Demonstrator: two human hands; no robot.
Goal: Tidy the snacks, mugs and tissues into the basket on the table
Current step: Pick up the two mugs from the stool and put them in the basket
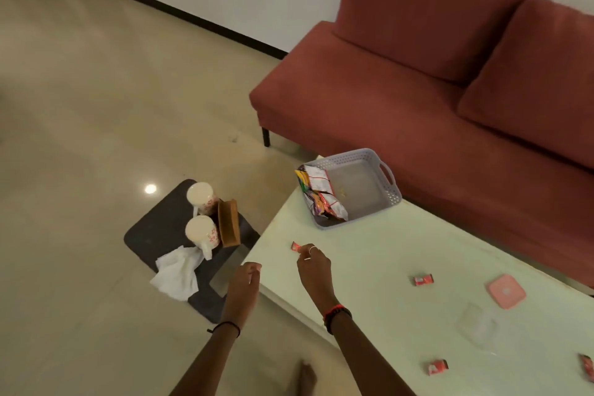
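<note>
Table (401, 267): pale green top filling the lower right of the view; a red sofa (418, 90) stands just behind its far edge.
Basket (390, 194): grey perforated plastic, handle slot on its right wall; set at the far left corner of the table; its right half shows bare floor.
Snack packets (321, 194): several crinkled bags, white, red and yellow, leaning against the basket's left wall, inside it.
Right hand (313, 267): over the table near its left edge; thumb and forefinger pinched narrow on a small red candy (295, 246), which sits at or just above the tabletop; contact with the table cannot be told; rings on two fingers, red and black bands at the wrist.
Left hand (244, 283): at the table's left edge, fingers loosely curled, holding nothing visible; a black band at the wrist.
Loose candies: one red wrapper (423, 280) mid-table; another (437, 367) near the front edge; a third (588, 366) cut by the right frame border; all well apart from the basket.
Pink square object (507, 290): flat on the table, right of the mid-table candy.
Dark mat (154, 231): on the floor, left of the table.
Mugs: two white mugs with red print, far one (202, 198) and near one (202, 233), upright on the mat.
Brown box (229, 228): just beside both mugs, tilted on its edge.
Tissues (178, 272): crumpled white sheets at the mat's near edge, touching the near mug's handle.
</note>
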